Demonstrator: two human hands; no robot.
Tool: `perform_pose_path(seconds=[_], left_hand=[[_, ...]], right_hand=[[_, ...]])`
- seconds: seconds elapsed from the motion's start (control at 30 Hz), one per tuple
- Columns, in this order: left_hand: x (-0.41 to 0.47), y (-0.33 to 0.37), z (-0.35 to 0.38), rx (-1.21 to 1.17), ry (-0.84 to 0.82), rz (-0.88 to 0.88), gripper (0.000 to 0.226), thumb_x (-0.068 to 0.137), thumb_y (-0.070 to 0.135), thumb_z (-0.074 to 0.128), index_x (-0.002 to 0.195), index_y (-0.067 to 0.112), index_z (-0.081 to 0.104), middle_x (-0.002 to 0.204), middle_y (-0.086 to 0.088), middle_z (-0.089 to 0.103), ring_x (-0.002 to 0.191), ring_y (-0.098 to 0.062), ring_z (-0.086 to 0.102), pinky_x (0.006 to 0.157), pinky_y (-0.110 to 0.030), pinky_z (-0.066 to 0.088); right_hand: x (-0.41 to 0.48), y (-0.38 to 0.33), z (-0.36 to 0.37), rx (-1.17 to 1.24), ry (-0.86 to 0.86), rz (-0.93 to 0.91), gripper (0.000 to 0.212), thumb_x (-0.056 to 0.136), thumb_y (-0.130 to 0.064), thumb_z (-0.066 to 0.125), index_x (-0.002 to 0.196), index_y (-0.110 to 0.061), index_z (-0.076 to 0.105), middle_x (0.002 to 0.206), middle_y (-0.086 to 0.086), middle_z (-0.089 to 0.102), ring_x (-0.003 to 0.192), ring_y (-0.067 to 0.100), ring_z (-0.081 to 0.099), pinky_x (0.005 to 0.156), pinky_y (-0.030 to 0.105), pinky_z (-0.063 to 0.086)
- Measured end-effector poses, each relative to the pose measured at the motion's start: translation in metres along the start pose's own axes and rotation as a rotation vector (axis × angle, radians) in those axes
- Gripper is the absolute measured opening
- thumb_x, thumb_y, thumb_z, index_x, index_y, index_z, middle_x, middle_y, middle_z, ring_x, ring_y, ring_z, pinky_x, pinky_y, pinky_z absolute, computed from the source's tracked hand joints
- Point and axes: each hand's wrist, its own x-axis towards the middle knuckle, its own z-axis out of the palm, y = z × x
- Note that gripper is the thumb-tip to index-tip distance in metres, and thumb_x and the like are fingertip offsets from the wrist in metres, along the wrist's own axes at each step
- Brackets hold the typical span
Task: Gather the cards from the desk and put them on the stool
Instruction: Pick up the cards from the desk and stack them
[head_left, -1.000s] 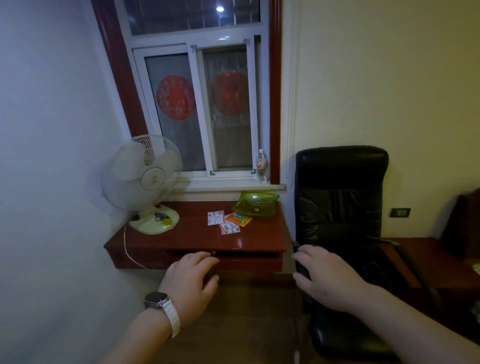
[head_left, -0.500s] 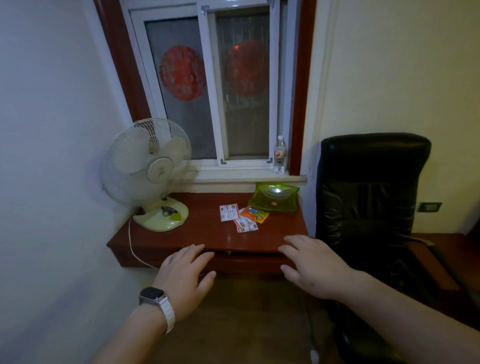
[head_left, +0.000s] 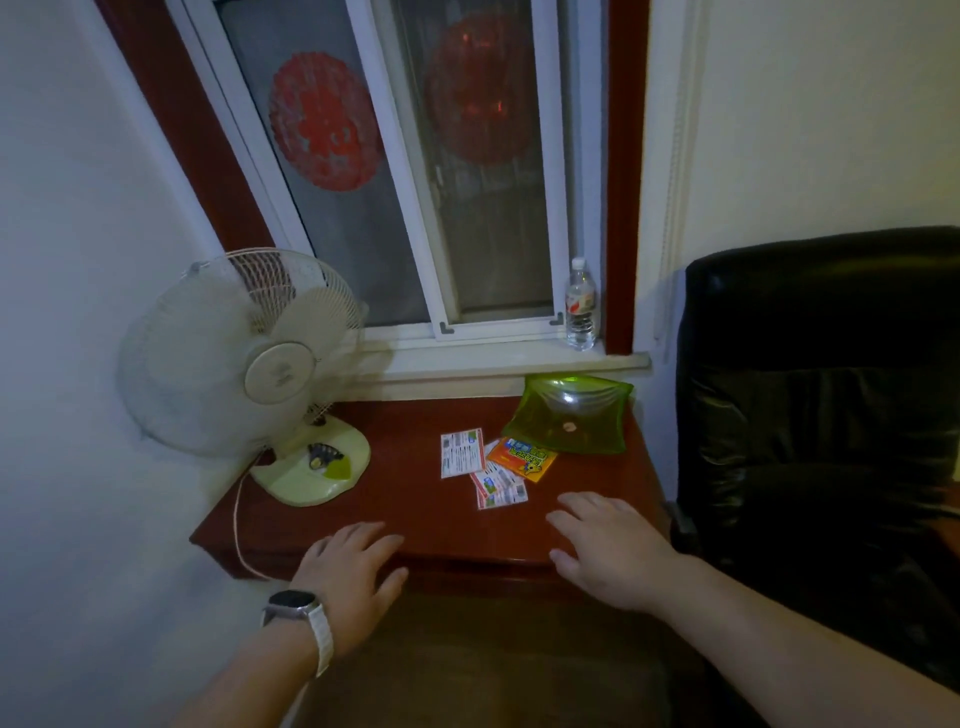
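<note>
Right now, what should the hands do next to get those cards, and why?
Probably reach the right hand forward to the cards. Both hands are open and empty near the desk's front edge, and the cards lie loosely overlapped just ahead of the right fingertips, beside the green dish. The left hand is farther off.

Setting: small home room or home office corner. Evidence: narrow red-brown table (head_left: 415, 514) under a sliding window (head_left: 467, 171) with red paper-cut decorations (head_left: 324, 122); white electric fan (head_left: 244, 353) on the table, water bottle (head_left: 580, 304) on the sill. Black padded office chair (head_left: 821, 389) beside the table.
</note>
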Motion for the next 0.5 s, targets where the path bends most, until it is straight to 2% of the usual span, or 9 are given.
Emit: perform_pose_path(seconds=[0.23,0.5], left_hand=[[0.089,0.024,-0.006,0.024,-0.040,-0.045,0.053,0.095,0.054,0.032,0.144,0.036,0.035,0.154,0.008,0.033,0.142,-0.016,0.027,0.112,-0.041,0.026],[0.156,0.020,0.014,-0.012,-0.094,-0.064,0.053,0.093,0.056,0.032,0.143,0.037,0.037,0.152,0.008,0.036,0.140,-0.016,0.030,0.110,-0.041,0.030]], right_hand=[[0.074,0.078,0.000,-0.065,-0.015,-0.133,0.049,0.094,-0.047,0.040,0.135,-0.020,0.043,0.144,0.006,0.039,0.133,0.025,0.032,0.108,0.041,0.027],[0.130,0.097,0.037,0.021,-0.107,-0.125,0.053,0.094,-0.048,0.041,0.140,-0.022,0.038,0.147,0.004,0.033,0.135,0.024,0.029,0.106,0.041,0.028]])
